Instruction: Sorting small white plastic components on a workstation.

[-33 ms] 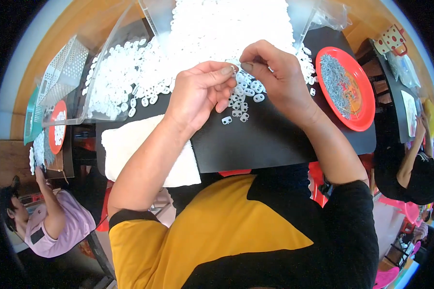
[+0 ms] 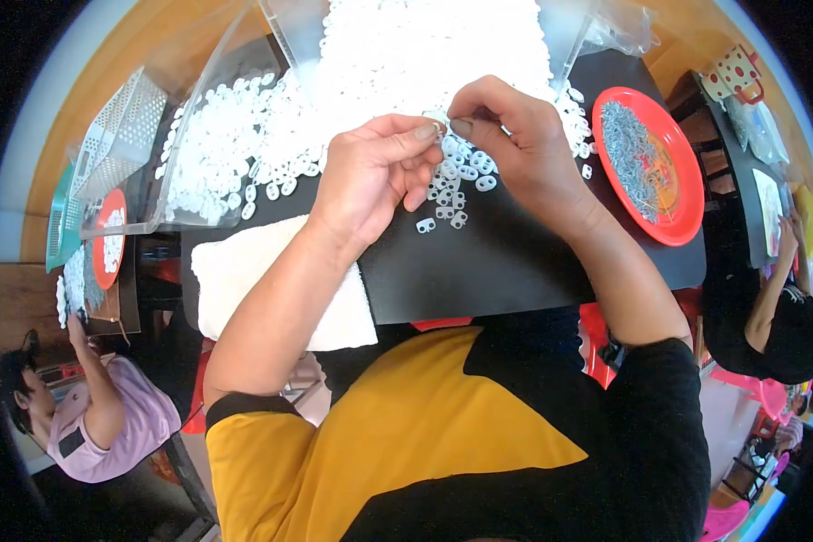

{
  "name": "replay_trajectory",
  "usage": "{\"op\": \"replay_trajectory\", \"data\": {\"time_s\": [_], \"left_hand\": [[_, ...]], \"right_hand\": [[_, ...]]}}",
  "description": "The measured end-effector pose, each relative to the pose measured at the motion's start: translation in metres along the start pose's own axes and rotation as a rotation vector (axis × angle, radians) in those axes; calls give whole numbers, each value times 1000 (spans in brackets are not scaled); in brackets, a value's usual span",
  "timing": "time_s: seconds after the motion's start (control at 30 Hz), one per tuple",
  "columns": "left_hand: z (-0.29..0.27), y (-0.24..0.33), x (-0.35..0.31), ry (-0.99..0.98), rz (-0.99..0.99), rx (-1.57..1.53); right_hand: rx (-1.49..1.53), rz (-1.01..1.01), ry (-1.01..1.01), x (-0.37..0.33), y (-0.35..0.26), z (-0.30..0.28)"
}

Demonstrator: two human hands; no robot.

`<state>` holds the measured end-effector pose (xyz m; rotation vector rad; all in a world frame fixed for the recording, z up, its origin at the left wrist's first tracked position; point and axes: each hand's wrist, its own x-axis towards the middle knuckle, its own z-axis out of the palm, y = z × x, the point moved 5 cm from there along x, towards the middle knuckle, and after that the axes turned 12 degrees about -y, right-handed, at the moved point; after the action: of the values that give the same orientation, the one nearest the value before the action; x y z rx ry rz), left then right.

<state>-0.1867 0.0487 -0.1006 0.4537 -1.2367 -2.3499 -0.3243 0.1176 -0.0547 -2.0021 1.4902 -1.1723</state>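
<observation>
Over the near edge of a large heap of small white plastic pieces (image 2: 434, 54), both hands meet almost fingertip to fingertip. My left hand (image 2: 361, 176) is closed, pinching a small white plastic piece (image 2: 440, 129) between thumb and forefinger. Thumb and forefinger of my right hand (image 2: 528, 154) are pressed together just right of that piece; what they hold, if anything, is too small to make out. Beneath the hands lie several loose two-holed plastic pieces (image 2: 459, 219) on the black table (image 2: 497, 271).
A red plate (image 2: 694, 194) at right bears a pile of thin silvery metal pieces (image 2: 625, 154). A white cloth (image 2: 235, 271) lies under my left forearm. Clear plastic walls (image 2: 176, 172) flank the heap. Other people sit at left (image 2: 117, 415) and right (image 2: 777, 316).
</observation>
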Motion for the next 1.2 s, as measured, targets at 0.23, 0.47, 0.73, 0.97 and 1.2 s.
{"op": "replay_trajectory", "data": {"time_s": [0.23, 0.47, 0.73, 0.97, 1.2], "left_hand": [[0, 3, 0, 31, 74, 71], [4, 7, -3, 90, 101, 172], [7, 8, -5, 113, 109, 183], [7, 7, -6, 131, 101, 210], [8, 8, -7, 147, 105, 218]], "right_hand": [[95, 6, -54, 0, 4, 6], [163, 21, -74, 1, 3, 8], [122, 3, -54, 1, 5, 8], [139, 9, -36, 1, 7, 10], [114, 4, -33, 1, 5, 10]]}}
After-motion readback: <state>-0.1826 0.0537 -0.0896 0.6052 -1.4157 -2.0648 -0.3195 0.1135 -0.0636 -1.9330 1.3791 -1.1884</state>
